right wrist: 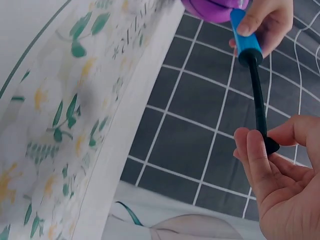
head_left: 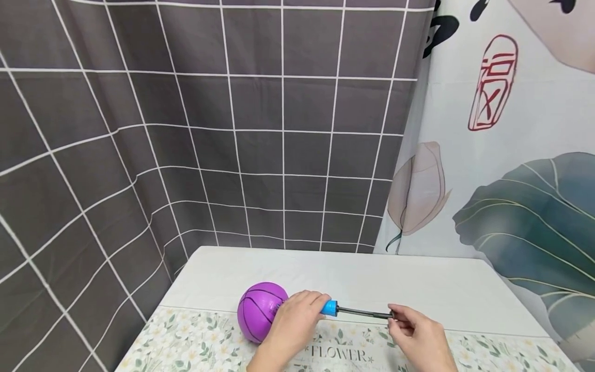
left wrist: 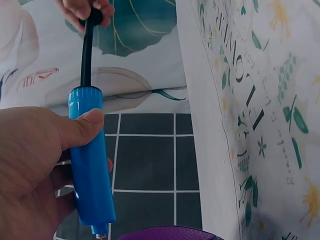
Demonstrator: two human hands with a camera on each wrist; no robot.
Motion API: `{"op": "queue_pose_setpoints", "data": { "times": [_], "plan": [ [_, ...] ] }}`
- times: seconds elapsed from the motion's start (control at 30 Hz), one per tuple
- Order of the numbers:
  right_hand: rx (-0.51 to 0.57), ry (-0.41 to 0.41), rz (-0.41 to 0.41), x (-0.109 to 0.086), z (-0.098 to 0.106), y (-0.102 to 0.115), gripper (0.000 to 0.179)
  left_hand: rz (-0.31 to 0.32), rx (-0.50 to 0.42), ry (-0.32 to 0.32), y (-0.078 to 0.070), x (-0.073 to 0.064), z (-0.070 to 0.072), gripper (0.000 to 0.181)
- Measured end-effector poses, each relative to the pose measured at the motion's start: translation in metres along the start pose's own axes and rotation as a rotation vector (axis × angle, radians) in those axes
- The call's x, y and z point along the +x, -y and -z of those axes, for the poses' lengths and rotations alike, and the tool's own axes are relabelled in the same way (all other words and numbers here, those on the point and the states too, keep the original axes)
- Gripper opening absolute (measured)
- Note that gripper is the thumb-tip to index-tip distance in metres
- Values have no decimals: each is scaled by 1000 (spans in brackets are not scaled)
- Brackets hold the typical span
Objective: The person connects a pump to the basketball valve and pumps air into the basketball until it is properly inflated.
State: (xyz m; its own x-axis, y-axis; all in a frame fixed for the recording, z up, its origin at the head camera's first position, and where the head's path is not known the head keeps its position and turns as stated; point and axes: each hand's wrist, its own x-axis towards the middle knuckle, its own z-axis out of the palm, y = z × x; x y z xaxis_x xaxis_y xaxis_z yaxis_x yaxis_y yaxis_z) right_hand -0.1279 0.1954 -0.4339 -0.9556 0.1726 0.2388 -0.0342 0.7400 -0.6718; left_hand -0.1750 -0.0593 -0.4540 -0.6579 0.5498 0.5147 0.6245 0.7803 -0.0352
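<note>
A blue hand pump [left wrist: 91, 165] lies across the left hand [head_left: 294, 321], whose thumb and fingers wrap its barrel. Its black rod [head_left: 364, 312] is drawn out to the right. At the rod's far end, the right hand [head_left: 420, 336] pinches the black handle [right wrist: 271, 145] between thumb and fingers. A purple ball [head_left: 261, 311] with black lines sits just left of the left hand. The pump's metal tip [left wrist: 101, 236] points toward the ball in the left wrist view; whether it enters the ball is hidden.
Under the hands is a table with a white top [head_left: 353, 274] and a flower-print cloth [head_left: 204, 336] along its near side. A dark grey curtain [head_left: 260, 150] with white grid lines hangs behind and at left. A leaf-print curtain [head_left: 525, 206] hangs at right.
</note>
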Motion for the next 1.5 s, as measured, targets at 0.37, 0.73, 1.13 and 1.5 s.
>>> {"op": "queue_pose_setpoints", "data": {
  "times": [0.37,0.73,1.13,1.5],
  "plan": [
    [58,4,-5,-1,-1,1,29,-59,74,-51,0,-1,0,41],
    [20,-3,75,-2,-36,21,25,-146,125,-73,-20,3,-11,42],
    [95,73,41,-3,-40,21,23,-139,66,-46,-17,3,-10,37],
    [21,3,5,1,-6,2,29,-68,66,-35,3,-1,-3,43]
  ]
}}
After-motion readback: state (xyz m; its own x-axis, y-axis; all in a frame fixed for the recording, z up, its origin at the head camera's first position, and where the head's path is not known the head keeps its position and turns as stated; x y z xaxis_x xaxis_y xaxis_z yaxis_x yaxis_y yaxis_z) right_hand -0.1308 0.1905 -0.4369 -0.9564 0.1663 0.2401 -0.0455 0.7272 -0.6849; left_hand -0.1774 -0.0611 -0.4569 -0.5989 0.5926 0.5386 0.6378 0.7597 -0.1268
